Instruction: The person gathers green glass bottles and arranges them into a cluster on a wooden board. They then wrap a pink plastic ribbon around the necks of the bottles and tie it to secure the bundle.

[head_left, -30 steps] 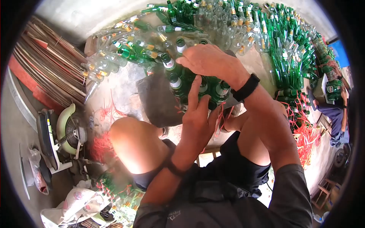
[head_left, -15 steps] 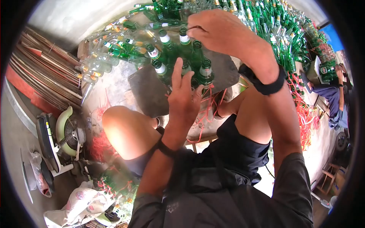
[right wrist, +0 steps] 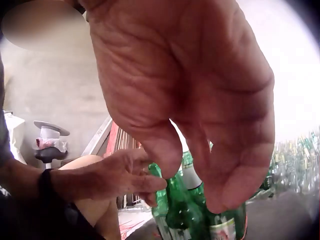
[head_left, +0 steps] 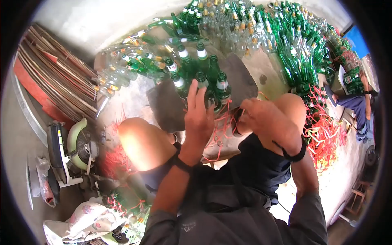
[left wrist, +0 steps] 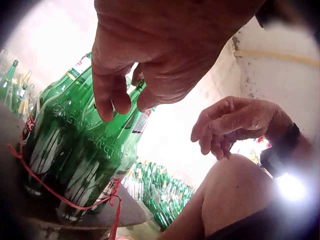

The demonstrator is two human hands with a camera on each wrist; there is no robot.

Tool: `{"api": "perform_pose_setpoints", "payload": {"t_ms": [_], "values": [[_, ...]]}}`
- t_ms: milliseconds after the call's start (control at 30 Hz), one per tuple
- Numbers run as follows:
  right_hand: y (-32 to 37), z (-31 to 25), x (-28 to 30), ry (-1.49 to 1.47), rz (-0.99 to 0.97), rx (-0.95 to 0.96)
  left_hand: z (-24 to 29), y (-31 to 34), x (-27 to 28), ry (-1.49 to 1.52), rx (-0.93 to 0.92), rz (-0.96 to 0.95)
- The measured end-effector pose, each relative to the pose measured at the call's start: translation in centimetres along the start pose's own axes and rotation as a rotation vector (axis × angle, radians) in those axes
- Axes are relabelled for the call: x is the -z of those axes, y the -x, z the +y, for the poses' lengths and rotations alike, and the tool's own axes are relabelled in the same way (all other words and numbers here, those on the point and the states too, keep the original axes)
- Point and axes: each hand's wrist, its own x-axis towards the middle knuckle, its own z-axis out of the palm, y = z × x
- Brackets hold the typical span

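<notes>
Centre frame, the bottle bundle (head_left: pixel 200 83) (red string (left wrist: pixel 65 200) round its base) stands on the slab (head_left: pixel 163 102) — left hand (head_left: pixel 197 118) steadies it, fingers straight; right hand (head_left: pixel 265 118) hangs loose, empty. Likely mid-tying: next calls for catching the string's end.

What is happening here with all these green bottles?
A seated person works on a bundle of green bottles, tied at the base with red string, standing on a flat slab. The left hand rests against the bundle; the right hand hangs loose near the knee, holding nothing. Many more bottles lie around.
</notes>
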Motion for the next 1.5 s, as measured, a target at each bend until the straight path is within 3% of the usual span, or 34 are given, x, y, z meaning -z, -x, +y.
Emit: {"api": "perform_pose_setpoints", "payload": {"t_ms": [33, 100, 200, 333, 667, 1000, 1067, 1100, 1167, 1300, 1367, 1500], "values": [[0.0, -0.7, -0.5, 0.004, 0.013, 0.007, -0.1, 0.2, 0.0, -0.003, 0.012, -0.001], [-0.1, -2.4, -1.3, -0.219, 0.075, -0.161, 0.3, 0.4, 0.4, -0.013, 0.047, -0.016], [-0.5, -3.8, -2.1, -0.301, 0.169, -0.171, 0.3, 0.4, 0.7, -0.060, -0.045, 0.039], [-1.6, -3.7, -5.0, -0.461, 0.100, -0.401, 1.6, 1.0, 1.5, 0.091, 0.132, 0.023], [-4.3, -1.5, -13.6, -0.408, 0.194, -0.562, 0.5, 2.5, 1.4, 0.081, 0.141, 0.046], [-5.7, 1.7, -20.2, -0.618, 0.334, -0.687, 0.1, 3.0, 0.8, 0.110, 0.147, 0.005], [-5.5, 1.5, -19.2, -0.971, 0.193, -0.761, 0.0, 3.0, 0.7, 0.111, 0.134, 0.017], [-5.4, 1.1, -18.8, -0.972, 0.190, -0.764, -0.1, 3.1, 0.6, 0.112, 0.138, 0.014], [-5.4, 0.5, -17.8, -1.358, 0.266, -0.883, -0.1, 3.2, 0.4, 0.150, 0.146, 0.032], [-4.9, 1.1, -16.2, -1.145, 0.228, -0.922, 0.1, 3.3, 0.2, 0.185, 0.153, 0.010], [-4.8, 1.9, -16.3, -0.795, 0.500, -0.667, 0.3, 3.3, 0.0, 0.111, 0.134, -0.036], [-4.4, 3.3, -15.0, -0.804, 0.500, -0.677, 0.7, 3.3, -0.7, 0.134, 0.103, -0.047]]}}
